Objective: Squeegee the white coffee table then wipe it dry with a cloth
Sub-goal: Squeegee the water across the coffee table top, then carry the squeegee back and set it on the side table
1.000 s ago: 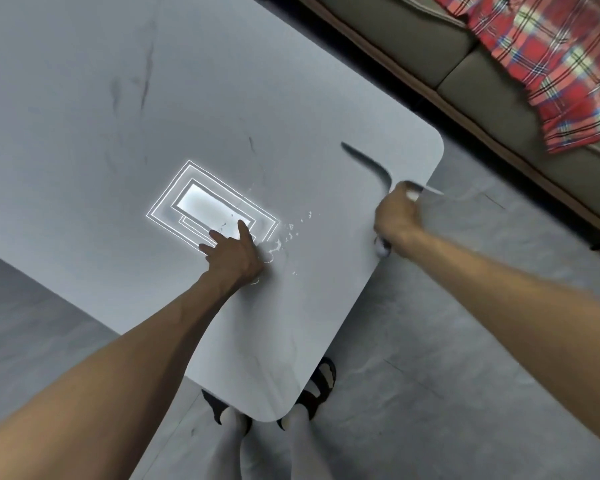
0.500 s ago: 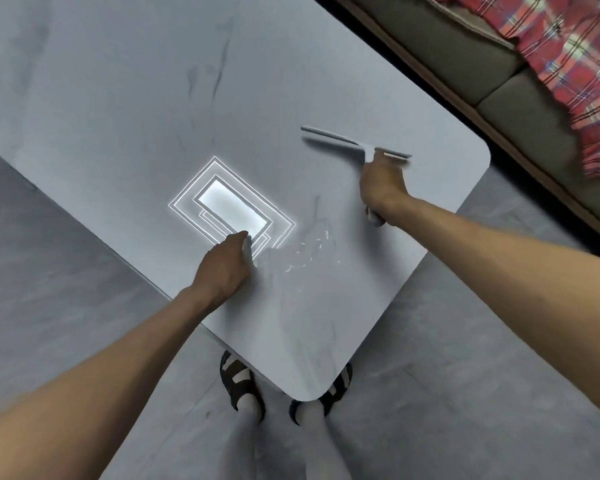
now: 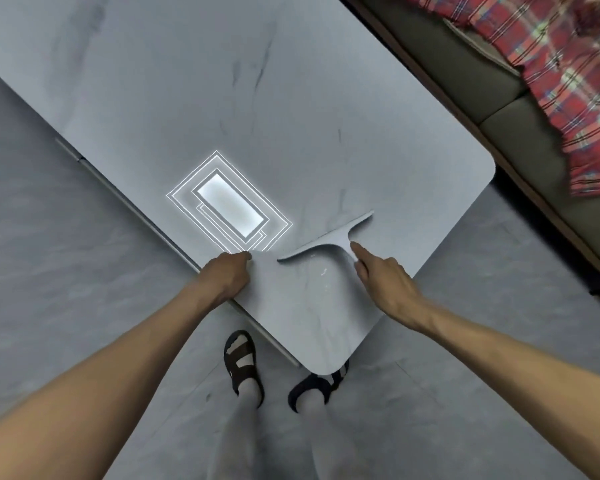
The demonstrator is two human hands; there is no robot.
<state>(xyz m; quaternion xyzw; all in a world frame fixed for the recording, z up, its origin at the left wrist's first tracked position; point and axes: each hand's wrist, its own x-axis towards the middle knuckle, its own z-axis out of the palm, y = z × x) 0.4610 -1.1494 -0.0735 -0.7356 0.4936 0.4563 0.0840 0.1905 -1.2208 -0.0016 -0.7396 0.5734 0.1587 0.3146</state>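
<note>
The white coffee table (image 3: 222,109) with faint grey veins fills the upper left, its near rounded corner pointing at my feet. A pale grey squeegee (image 3: 329,242) lies with its blade flat on the table near that corner. My right hand (image 3: 383,282) grips its handle from the right, index finger stretched along it. A few thin water streaks (image 3: 323,273) remain just behind the blade. My left hand (image 3: 227,277) rests on the table's near edge, left of the blade, fingers curled with nothing seen in it. No cloth for drying is in view.
A bright ceiling-light reflection (image 3: 229,206) shines on the tabletop. A grey-brown sofa (image 3: 520,109) with a red plaid blanket (image 3: 568,81) runs along the upper right, close to the table's far corner. My feet in black sandals (image 3: 243,365) stand on grey floor tiles under the near corner.
My right hand has pulled the squeegee toward me across the table, over the patch of droplets. My left hand has slid back to the table's near edge and curled.
</note>
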